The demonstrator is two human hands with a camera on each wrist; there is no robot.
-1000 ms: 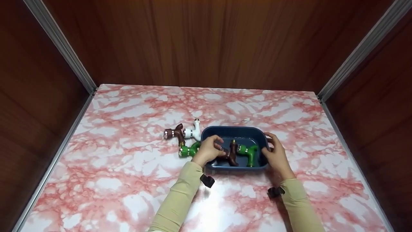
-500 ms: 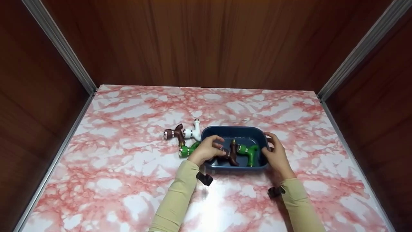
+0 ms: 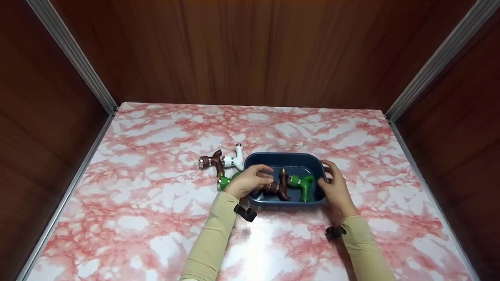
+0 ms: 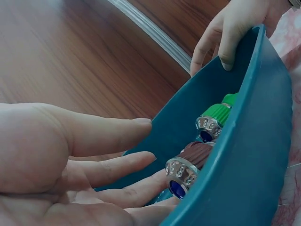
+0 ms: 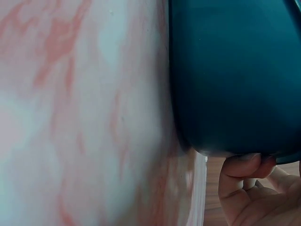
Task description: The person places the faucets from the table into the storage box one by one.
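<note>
A dark blue plastic bin (image 3: 285, 155) holds a brown tap (image 3: 283, 189) and a green tap (image 3: 303, 186), lying side by side. Over the bin's left end is my left hand (image 3: 249, 182); in the left wrist view its thumb and fingers (image 4: 117, 169) are spread apart, with nothing pinched between them. Its fingertips are close to the brown tap's jewelled handle (image 4: 182, 176); whether they touch it I cannot tell. My right hand (image 3: 337, 191) grips the right rim, thumb inside the wall and fingers outside. The right wrist view shows the bin's outer side.
Left of the bin, another brown tap (image 3: 214, 160), a white tap (image 3: 236, 160) and a partly hidden green tap (image 3: 224, 182) lie close together. The red-and-white marbled tabletop (image 3: 156, 203) is bounded by dark wood panels (image 3: 250, 50) at the back and sides.
My left hand has drawn slightly left, away from the brown tap in the bin, uncovering more of its handle. The right hand and the bin stay put.
</note>
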